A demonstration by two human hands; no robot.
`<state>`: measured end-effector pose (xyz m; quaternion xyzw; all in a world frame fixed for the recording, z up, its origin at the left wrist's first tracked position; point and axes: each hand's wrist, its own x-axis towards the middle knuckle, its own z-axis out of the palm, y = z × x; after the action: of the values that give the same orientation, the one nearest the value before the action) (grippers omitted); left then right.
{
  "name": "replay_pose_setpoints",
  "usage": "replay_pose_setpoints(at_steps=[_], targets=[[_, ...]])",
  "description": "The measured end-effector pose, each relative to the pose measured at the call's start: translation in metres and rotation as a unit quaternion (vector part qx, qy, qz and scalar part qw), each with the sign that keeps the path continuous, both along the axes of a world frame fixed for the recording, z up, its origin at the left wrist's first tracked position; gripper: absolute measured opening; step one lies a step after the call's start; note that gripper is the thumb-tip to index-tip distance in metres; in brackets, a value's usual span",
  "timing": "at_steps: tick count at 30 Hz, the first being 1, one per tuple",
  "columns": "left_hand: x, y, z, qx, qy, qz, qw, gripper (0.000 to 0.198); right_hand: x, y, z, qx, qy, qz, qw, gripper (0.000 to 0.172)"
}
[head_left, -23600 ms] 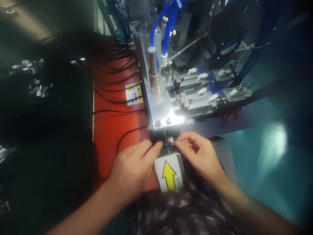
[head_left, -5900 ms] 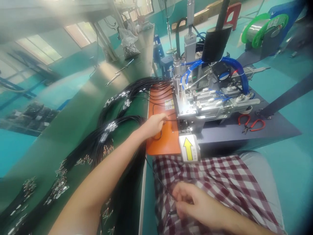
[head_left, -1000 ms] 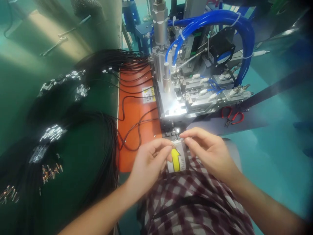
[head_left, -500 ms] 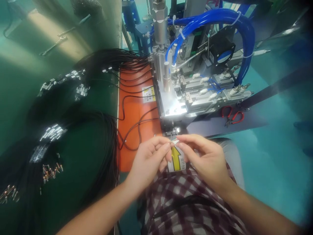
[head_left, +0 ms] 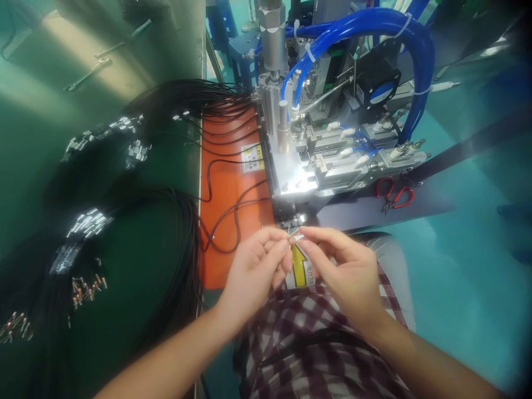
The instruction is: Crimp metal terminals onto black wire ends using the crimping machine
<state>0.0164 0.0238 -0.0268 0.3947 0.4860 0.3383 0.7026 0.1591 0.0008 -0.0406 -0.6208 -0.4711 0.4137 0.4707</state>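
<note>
My left hand point(head_left: 253, 271) and my right hand point(head_left: 344, 269) meet fingertip to fingertip just in front of the metal machine point(head_left: 316, 160). Between them they pinch the small metal end of a thin cable point(head_left: 294, 235), held over the white plate with a yellow arrow point(head_left: 300, 266). Both hands have their fingers closed in a pinch. The cable's run below my hands is hidden.
An orange mat point(head_left: 226, 188) with loose black cables lies left of the machine. Large bundles of black cables with metal ends point(head_left: 103, 216) cover the green bench on the left. Red-handled pliers point(head_left: 393, 194) lie right of the machine. Blue hoses point(head_left: 374, 27) arch above.
My hands have drawn together and lifted slightly off the arrow plate, with the fingertips now pinching the cable end between them. The machine and cables stay as they were.
</note>
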Motion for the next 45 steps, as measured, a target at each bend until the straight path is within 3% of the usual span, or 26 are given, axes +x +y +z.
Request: replay_pose_setpoints(at_steps=[11,16,19,24,28,32,35,41,43,45], targets=[[-0.001,0.0,0.0,0.006,-0.007,-0.005,1.0,0.017,0.001,-0.006,-0.013,0.212,-0.146,0.03,0.966,0.026],[-0.001,-0.001,-0.001,0.01,-0.014,-0.002,1.0,0.017,0.002,-0.003,-0.011,0.242,-0.171,0.037,0.954,0.019],[-0.001,-0.002,-0.003,0.016,-0.011,-0.003,1.0,0.013,0.001,0.0,-0.007,0.222,-0.157,0.032,0.962,0.01],[0.0,-0.005,-0.003,0.044,-0.014,-0.009,0.999,0.017,0.0,0.001,-0.004,0.177,-0.162,0.044,0.97,0.011],[0.001,-0.008,-0.003,0.048,-0.026,0.002,0.999,0.012,-0.001,-0.005,-0.003,0.072,-0.048,0.052,0.995,0.01],[0.001,-0.009,-0.001,0.056,-0.043,-0.006,0.998,0.009,0.002,-0.008,0.004,-0.039,0.06,0.061,0.996,0.012],[0.001,-0.009,0.002,0.049,-0.038,-0.022,0.998,0.014,0.005,-0.007,0.005,-0.032,0.04,0.075,0.996,0.011],[-0.001,-0.013,0.004,0.008,0.005,0.011,1.0,0.013,0.006,-0.01,0.005,0.1,-0.094,0.081,0.987,0.013],[-0.001,-0.014,0.003,-0.005,0.0,0.025,1.0,0.014,0.007,-0.011,0.009,0.06,-0.055,0.089,0.993,0.012],[-0.001,-0.013,0.003,-0.024,-0.028,0.035,0.999,0.015,0.007,-0.011,0.013,-0.048,0.05,0.105,0.992,0.014]])
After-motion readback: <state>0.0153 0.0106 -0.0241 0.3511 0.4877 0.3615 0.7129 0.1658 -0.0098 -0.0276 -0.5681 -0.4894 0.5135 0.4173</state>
